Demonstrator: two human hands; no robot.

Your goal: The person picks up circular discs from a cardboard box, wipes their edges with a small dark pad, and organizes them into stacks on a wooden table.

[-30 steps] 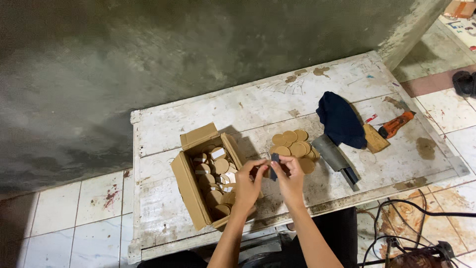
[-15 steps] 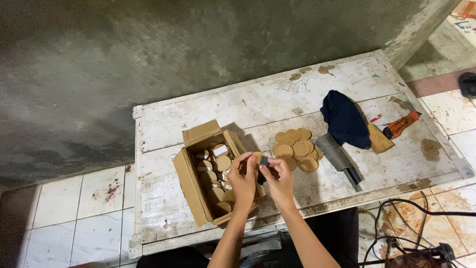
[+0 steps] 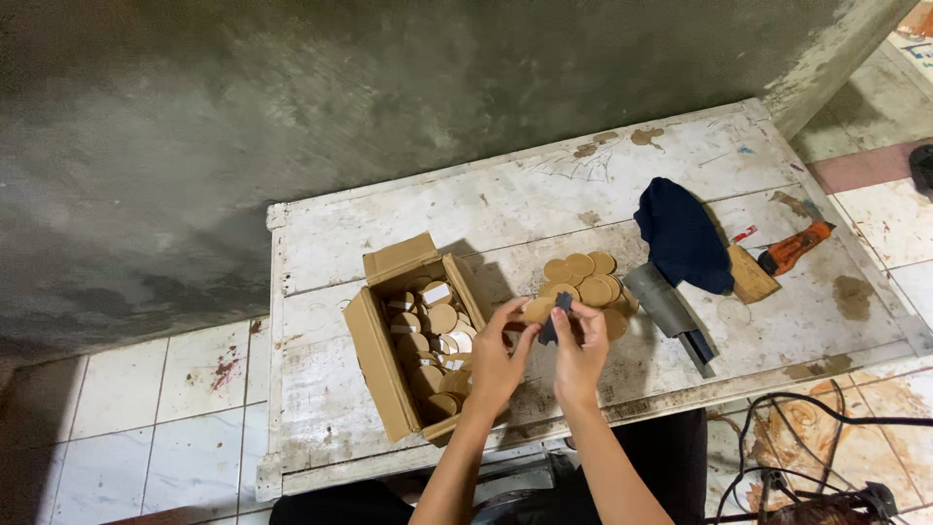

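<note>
Both hands up close over the worn white surface (image 3: 330, 243) — left hand (image 3: 496, 355) fingers pinch a round wooden disc (image 3: 535, 309), right hand (image 3: 580, 350) fingers are clamped on a small dark piece (image 3: 556, 313) against it. Open cardboard box (image 3: 384, 365) of discs sits left, loose disc pile (image 3: 583, 277) just beyond, dark cloth (image 3: 685, 238) farther right.

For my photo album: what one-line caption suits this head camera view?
Left hand and right hand pinch a small dark piece beside a cardboard box of round wooden discs.
</note>
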